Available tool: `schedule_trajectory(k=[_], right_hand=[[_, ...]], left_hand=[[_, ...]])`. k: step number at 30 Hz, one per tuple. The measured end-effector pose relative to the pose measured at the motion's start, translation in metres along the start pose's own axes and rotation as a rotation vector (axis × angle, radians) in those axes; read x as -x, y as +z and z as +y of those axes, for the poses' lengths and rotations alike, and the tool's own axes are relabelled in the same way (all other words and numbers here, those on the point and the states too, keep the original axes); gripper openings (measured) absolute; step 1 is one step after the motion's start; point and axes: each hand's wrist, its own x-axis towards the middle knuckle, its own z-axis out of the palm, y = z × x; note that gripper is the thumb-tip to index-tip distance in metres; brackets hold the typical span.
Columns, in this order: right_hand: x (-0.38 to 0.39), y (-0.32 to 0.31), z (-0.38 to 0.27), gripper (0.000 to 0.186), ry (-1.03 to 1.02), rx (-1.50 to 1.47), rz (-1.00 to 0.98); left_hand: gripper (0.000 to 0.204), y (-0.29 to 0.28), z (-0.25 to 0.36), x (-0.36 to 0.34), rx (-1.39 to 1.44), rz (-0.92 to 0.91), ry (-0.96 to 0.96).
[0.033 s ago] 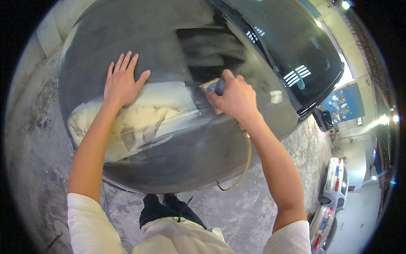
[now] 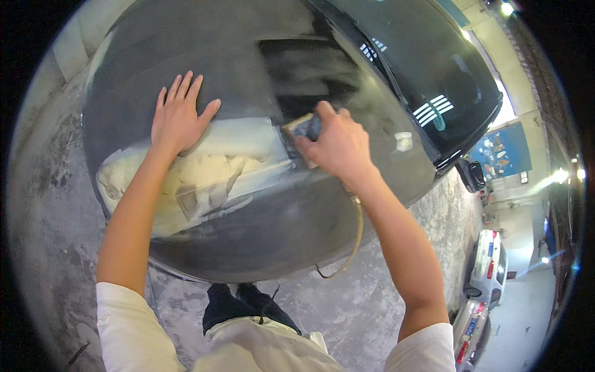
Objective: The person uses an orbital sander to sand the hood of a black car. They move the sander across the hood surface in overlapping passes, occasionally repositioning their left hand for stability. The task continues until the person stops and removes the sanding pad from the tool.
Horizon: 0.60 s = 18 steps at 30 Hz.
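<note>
My left hand lies palm down with fingers spread on the dark car hood, at the upper edge of a pale filler patch. My right hand is wrapped over a sander, whose squarish pad meets the hood just right of the pale patch, below a glossy black area. A thin yellowish hose runs from the sander down past the hood's front edge. The underside of the pad is hidden.
The windshield lies at upper right beside a small white patch. Mottled concrete floor surrounds the hood. Two white cars stand at far right, below a blue board with small items on the wall.
My right hand and the sander have shifted slightly left along the hood, toward the pale patch. My left hand stays spread in about the same spot.
</note>
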Motion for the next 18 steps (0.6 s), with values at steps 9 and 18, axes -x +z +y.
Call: schedule_trajectory(k=[9,18], right_hand=[[-0.09,0.015,-0.052,0.065,0.055,0.06,0.114],[-0.048,0.011,-0.056,0.064,0.103,0.034,0.044]], left_hand=[[0.079,0.005,-0.003,0.0,0.056,0.022,0.0],[0.073,0.008,-0.014,-0.01,0.082,0.041,0.022]])
